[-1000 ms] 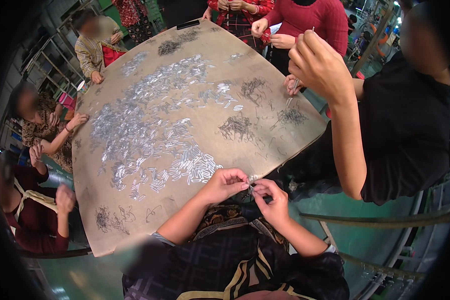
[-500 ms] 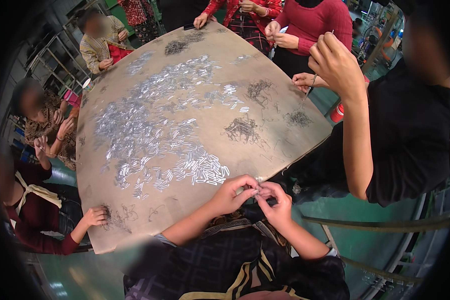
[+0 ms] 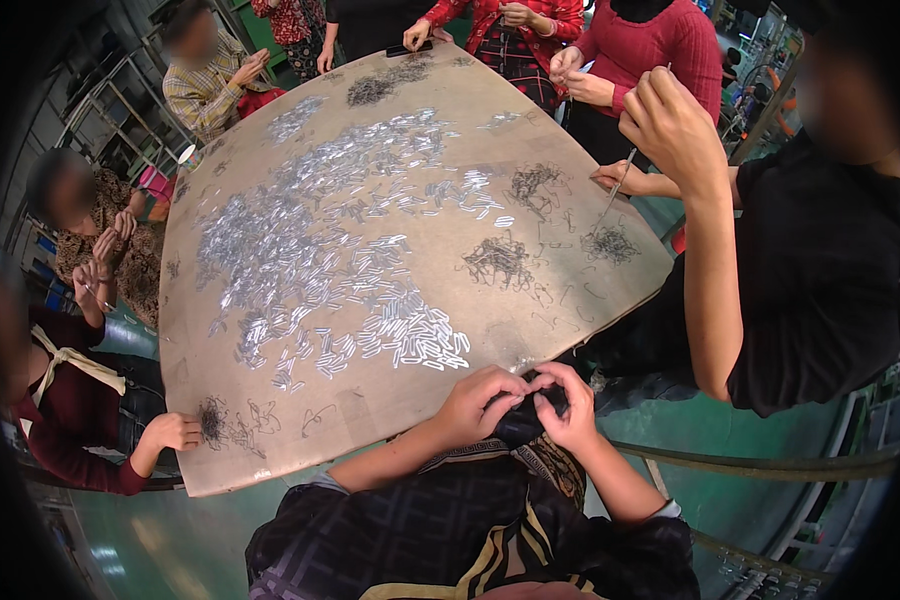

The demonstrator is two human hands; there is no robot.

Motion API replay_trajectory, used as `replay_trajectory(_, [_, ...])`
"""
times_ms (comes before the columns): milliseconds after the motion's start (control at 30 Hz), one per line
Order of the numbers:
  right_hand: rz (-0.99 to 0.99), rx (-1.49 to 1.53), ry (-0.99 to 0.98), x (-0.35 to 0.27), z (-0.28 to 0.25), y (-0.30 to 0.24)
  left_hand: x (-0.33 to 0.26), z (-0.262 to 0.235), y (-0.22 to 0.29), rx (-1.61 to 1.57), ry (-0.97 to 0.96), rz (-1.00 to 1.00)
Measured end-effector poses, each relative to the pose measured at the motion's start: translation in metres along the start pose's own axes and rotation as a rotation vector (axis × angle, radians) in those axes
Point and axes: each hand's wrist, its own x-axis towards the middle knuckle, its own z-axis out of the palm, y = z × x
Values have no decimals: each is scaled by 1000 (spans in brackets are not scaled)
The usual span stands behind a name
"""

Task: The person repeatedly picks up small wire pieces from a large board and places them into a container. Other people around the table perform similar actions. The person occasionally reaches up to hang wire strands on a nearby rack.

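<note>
My left hand and my right hand meet at the near edge of the brown table. The fingertips of each are pinched together, close to those of the other hand. Whatever lies between them is too small to make out. Just beyond my left hand, small silvery elongated metal pieces lie in a wide scatter. A tangle of thin dark wire pieces rests past my right hand.
Co-workers stand or sit around the table. On the right, a raised bare forearm reaches up near me; at the left, a hand touches dark wire pieces. A rail runs behind on the right.
My hands have shifted slightly right, and their fingertips have drawn a little apart. The left-side co-worker's hand has moved slightly left. The view has shifted a little.
</note>
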Motion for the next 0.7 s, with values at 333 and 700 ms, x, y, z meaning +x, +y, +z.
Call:
replay_trajectory(333, [-28,-466,-227,49,60,65,-1,-2,9,-1,-37,137])
replay_trajectory(700, [88,-535,-380,76,97,67,-6,0,7,-33,-52,135])
